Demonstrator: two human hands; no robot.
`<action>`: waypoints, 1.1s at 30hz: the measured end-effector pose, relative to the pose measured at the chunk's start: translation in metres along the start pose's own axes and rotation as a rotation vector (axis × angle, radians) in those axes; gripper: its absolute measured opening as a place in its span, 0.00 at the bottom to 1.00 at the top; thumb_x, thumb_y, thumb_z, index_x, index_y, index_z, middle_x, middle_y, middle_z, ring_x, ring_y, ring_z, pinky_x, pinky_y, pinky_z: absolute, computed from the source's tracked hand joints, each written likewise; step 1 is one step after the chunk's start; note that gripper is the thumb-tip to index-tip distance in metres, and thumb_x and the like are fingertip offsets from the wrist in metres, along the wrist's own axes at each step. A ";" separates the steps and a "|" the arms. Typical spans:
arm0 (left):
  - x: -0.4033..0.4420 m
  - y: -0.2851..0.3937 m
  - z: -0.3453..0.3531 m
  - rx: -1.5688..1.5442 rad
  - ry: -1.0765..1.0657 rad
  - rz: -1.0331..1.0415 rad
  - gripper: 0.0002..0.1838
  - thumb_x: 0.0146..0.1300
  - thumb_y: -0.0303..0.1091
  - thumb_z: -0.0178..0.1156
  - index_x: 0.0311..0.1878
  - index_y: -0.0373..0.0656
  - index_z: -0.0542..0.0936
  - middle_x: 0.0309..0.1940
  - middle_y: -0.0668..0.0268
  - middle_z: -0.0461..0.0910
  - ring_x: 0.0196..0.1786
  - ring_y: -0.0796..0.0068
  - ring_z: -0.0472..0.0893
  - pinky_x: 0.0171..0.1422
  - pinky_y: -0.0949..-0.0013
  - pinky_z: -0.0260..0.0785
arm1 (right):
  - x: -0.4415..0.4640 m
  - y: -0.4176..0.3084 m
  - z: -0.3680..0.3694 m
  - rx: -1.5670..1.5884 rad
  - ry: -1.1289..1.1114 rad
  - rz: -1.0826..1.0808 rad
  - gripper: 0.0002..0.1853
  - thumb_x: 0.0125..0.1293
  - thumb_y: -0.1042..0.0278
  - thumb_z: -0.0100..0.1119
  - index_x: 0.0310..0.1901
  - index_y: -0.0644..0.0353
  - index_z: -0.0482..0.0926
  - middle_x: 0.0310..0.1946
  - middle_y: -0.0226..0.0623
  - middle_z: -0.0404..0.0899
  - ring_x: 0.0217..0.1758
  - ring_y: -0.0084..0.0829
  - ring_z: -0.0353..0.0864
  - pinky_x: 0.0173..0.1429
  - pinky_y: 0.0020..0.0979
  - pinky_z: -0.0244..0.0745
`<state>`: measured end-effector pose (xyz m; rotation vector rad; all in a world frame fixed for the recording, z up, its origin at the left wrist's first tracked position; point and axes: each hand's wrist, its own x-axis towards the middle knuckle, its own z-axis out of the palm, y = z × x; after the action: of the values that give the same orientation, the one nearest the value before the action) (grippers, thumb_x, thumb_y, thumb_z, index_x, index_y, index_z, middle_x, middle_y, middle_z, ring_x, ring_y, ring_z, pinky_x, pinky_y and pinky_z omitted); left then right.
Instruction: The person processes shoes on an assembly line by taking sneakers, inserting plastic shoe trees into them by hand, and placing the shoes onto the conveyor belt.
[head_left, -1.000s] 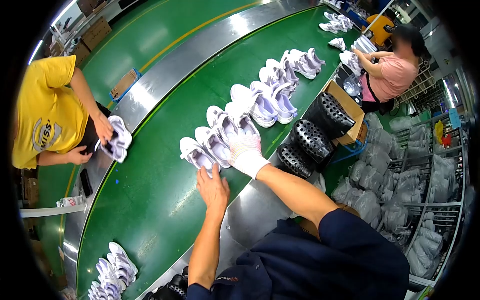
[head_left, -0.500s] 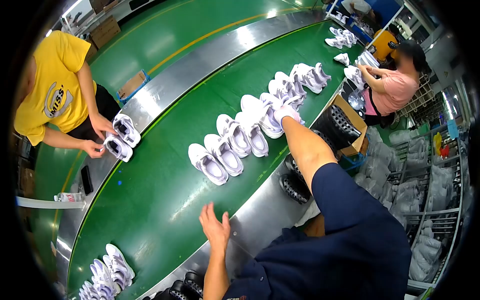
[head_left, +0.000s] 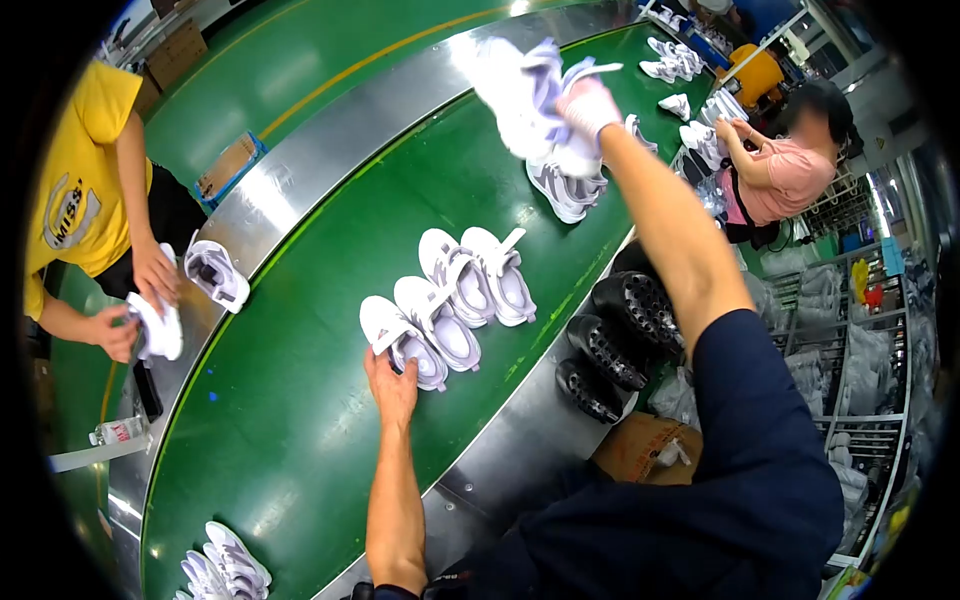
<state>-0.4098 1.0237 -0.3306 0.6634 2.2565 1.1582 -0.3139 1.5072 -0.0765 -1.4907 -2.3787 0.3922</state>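
My right hand (head_left: 590,106), in a pale glove, is closed on white and lilac sneakers (head_left: 520,95), raised above the far part of the green belt. They are blurred, and I cannot tell exactly how many it holds. My bare left hand (head_left: 393,388) is at the side of the nearest white sneaker (head_left: 402,345) in a group on the belt, thumb and fingers apart and touching its edge. Beside that shoe lie another white sneaker (head_left: 440,325) and a further pair (head_left: 480,280). More sneakers (head_left: 566,188) rest on the belt under my right hand.
A person in a yellow shirt (head_left: 85,180) handles a sneaker (head_left: 157,328) on the metal edge opposite. A person in pink (head_left: 785,180) works at the far right. Black perforated shoes (head_left: 605,352) stand along my metal edge. More sneakers (head_left: 232,562) lie near left.
My right hand has lifted sneakers off the belt and swung them up. My left hand has moved up to the nearest sneaker. The person in yellow has picked up one shoe.
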 end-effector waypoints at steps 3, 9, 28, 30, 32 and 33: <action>0.011 0.008 0.007 0.032 -0.003 0.048 0.40 0.59 0.34 0.71 0.74 0.34 0.69 0.74 0.36 0.62 0.75 0.39 0.67 0.79 0.54 0.62 | 0.012 -0.018 -0.043 0.185 0.055 -0.044 0.18 0.59 0.57 0.74 0.41 0.64 0.85 0.34 0.45 0.88 0.32 0.38 0.89 0.43 0.37 0.84; 0.046 0.038 0.083 0.021 -0.120 0.126 0.47 0.54 0.36 0.74 0.76 0.36 0.66 0.75 0.31 0.59 0.78 0.35 0.63 0.82 0.53 0.59 | -0.041 -0.066 -0.119 0.060 -0.016 -0.227 0.15 0.63 0.57 0.70 0.41 0.62 0.86 0.29 0.42 0.87 0.30 0.34 0.87 0.40 0.38 0.83; -0.274 -0.056 -0.074 -0.260 0.064 -0.160 0.30 0.77 0.47 0.59 0.72 0.36 0.74 0.77 0.54 0.68 0.74 0.58 0.70 0.74 0.58 0.65 | -0.582 -0.029 0.108 -0.061 -0.811 -0.451 0.14 0.61 0.62 0.61 0.39 0.64 0.88 0.38 0.56 0.87 0.44 0.52 0.89 0.48 0.49 0.84; -0.278 -0.068 -0.083 -0.434 0.048 -0.284 0.26 0.74 0.45 0.63 0.64 0.33 0.79 0.68 0.51 0.76 0.70 0.54 0.73 0.72 0.55 0.66 | -0.594 -0.015 0.112 0.019 -0.885 -0.508 0.19 0.63 0.56 0.61 0.43 0.65 0.87 0.40 0.54 0.87 0.45 0.55 0.88 0.49 0.48 0.82; -0.299 -0.046 -0.101 -0.128 0.243 -0.178 0.27 0.71 0.45 0.66 0.63 0.34 0.79 0.64 0.50 0.78 0.68 0.51 0.74 0.71 0.54 0.66 | -0.594 -0.008 0.078 0.196 -0.807 -0.449 0.14 0.66 0.60 0.59 0.45 0.59 0.87 0.44 0.57 0.86 0.49 0.56 0.86 0.55 0.48 0.80; -0.304 -0.026 -0.106 0.168 0.405 -0.032 0.27 0.68 0.45 0.69 0.61 0.34 0.80 0.59 0.49 0.81 0.66 0.49 0.75 0.71 0.53 0.67 | -0.587 0.001 0.062 0.298 -0.811 -0.470 0.14 0.67 0.58 0.60 0.46 0.57 0.86 0.45 0.57 0.85 0.51 0.55 0.85 0.55 0.49 0.80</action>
<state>-0.2543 0.7577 -0.2324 0.4853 2.7161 1.1807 -0.0955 0.9727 -0.1991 -0.6509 -2.9484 1.3511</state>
